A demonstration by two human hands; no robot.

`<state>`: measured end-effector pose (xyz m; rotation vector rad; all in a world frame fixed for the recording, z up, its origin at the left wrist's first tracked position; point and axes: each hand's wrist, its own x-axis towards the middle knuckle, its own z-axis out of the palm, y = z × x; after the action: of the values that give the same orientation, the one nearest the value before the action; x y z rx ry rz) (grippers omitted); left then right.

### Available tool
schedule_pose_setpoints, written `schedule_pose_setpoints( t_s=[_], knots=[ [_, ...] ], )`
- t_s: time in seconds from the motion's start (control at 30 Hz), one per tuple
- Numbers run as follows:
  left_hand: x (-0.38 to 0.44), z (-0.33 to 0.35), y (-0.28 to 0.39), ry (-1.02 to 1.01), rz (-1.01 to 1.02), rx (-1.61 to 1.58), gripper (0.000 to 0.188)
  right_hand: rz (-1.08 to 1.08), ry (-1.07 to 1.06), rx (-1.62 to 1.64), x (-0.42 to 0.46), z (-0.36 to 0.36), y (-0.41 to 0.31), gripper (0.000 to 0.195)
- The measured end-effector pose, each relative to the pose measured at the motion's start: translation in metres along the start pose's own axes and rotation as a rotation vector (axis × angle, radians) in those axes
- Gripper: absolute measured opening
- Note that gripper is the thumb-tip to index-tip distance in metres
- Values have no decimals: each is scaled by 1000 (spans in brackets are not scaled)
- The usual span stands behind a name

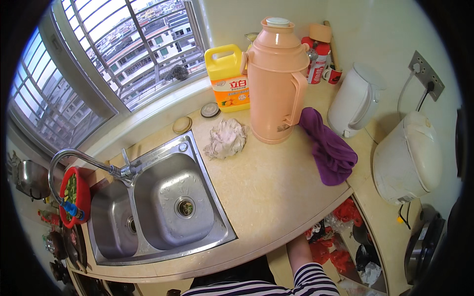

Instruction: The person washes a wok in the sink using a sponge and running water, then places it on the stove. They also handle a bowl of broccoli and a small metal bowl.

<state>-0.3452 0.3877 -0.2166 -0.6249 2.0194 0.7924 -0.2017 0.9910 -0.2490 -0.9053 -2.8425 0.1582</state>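
Note:
My right forearm (299, 252), in a striped sleeve (314, 278), reaches beneath the front edge of the counter (255, 207). The hand at its end is hidden there, beside red plastic bags (339, 257) and other crumpled bags in the open space below. My left hand is out of view. Before me is a double-bowl stainless steel sink (172, 225); drops of water cling to the larger bowl, and bits of food lie in its drain strainer (184, 207). A crumpled whitish cloth (226, 138) and a twisted purple towel (327, 153) rest on the counter.
A peach thermos flask (276, 92) stands by a yellow detergent jug (229, 79). On the right are a white electric kettle (350, 100) and a white lidded appliance (396, 159). A curved faucet (83, 152) arches near a red basin (84, 199) of greens.

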Motion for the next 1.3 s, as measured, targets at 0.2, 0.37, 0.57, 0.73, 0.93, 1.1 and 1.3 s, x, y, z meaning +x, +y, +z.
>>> schedule_pose_setpoints(
  t_s=[0.2, 0.37, 0.57, 0.73, 0.93, 1.1, 1.3],
  knots=[
    [-7, 3, 7, 41, -49, -1, 12, 2, 0, 30, -5, 8, 4, 45],
    [-13, 0, 7, 57, -70, 3, 11, 14, -2, 37, -10, 9, 13, 44],
    [-31, -10, -17, 79, -89, -12, 10, 7, -9, 43, -11, 10, 16, 44],
    [-51, -17, -44, 84, -105, -34, 9, -18, -29, 39, -14, 9, 15, 44],
    [-66, -22, -45, 46, -75, -47, 23, -40, -26, 51, -28, -6, 8, 43],
    [-105, -31, -77, 70, -107, -117, 26, -128, -103, 205, -60, -31, -25, 42],
    [-128, -71, -150, 210, -80, -253, 25, -318, -875, 392, -145, -16, -47, 32]
  ],
)
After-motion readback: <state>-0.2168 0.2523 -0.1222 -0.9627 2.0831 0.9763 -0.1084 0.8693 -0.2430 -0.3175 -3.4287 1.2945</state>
